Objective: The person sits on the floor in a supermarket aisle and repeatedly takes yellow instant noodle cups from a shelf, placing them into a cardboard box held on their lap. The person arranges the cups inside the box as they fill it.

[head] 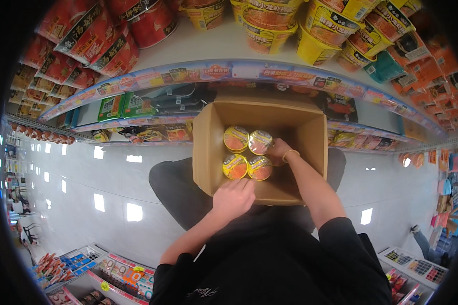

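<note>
An open cardboard box sits before me, between my legs. In its left part stand yellow-rimmed instant noodle cups with printed lids: a back left cup, a back right cup, a front left cup and a front right cup. My right hand, with a bracelet at its wrist, reaches inside against the right side of the back right cup; its fingertips are hidden. Part of another round item shows below that hand. My left hand is at the box's near side, fingers curled by the front cups.
Above the box, a shelf with a printed edge strip holds stacked yellow noodle tubs and red noodle packs. Lower shelves carry green packs. Display bins stand behind me. A person's leg shows at far right.
</note>
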Demonstrator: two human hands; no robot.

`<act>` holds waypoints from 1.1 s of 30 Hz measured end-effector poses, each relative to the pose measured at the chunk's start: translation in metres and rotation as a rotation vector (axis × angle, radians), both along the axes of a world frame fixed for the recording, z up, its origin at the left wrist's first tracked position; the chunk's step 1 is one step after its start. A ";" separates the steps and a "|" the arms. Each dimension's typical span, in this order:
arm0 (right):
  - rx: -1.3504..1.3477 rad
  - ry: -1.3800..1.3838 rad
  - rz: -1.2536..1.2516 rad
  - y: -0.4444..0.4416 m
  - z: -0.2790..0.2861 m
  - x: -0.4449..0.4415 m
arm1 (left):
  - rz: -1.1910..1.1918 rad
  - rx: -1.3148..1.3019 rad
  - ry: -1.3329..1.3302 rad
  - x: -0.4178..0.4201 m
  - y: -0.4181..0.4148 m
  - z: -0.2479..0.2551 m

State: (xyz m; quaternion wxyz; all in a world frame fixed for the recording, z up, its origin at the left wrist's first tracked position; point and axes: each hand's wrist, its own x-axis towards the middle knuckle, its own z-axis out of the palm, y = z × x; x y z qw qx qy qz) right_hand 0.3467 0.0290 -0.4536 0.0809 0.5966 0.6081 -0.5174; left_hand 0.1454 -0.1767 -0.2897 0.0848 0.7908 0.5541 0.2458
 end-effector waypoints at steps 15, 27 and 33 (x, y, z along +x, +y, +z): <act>1.025 0.099 0.218 -0.166 0.175 -0.012 | 0.177 -0.261 -0.461 -0.005 -0.005 0.007; 0.871 0.110 0.120 -0.167 0.180 -0.006 | 0.118 0.582 -0.339 -0.030 0.185 0.221; 0.935 0.128 0.152 -0.169 0.182 -0.010 | 0.139 0.539 -0.321 -0.024 0.256 0.265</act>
